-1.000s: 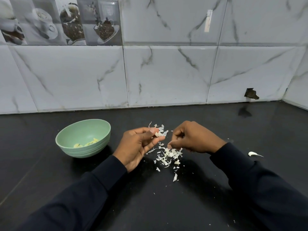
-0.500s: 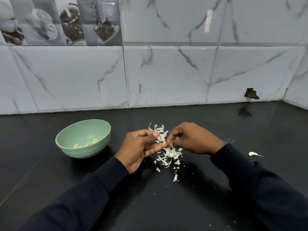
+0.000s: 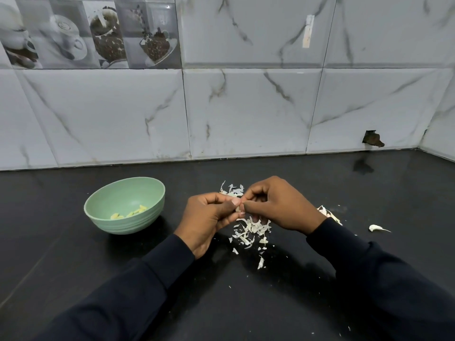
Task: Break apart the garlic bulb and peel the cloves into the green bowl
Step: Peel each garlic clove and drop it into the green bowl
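Note:
The green bowl [image 3: 103,212] sits on the black counter to the left, with several peeled yellowish cloves [image 3: 130,213] inside. My left hand [image 3: 209,220] and my right hand [image 3: 280,207] meet fingertip to fingertip above a heap of white garlic skins [image 3: 251,230]. Both pinch one small garlic clove [image 3: 238,209], which is mostly hidden by the fingers. A single unpeeled clove [image 3: 375,227] lies on the counter to the right.
More skin scraps [image 3: 232,189] lie behind my hands and some [image 3: 328,214] beside my right wrist. The marble-tiled wall [image 3: 246,114] closes off the back and right of the black counter [image 3: 320,291]. A hole [image 3: 373,139] shows in the wall at lower right.
My hands have drawn closer together and risen slightly, so that the fingertips now meet on the clove. The bowl and the loose clove have stayed put.

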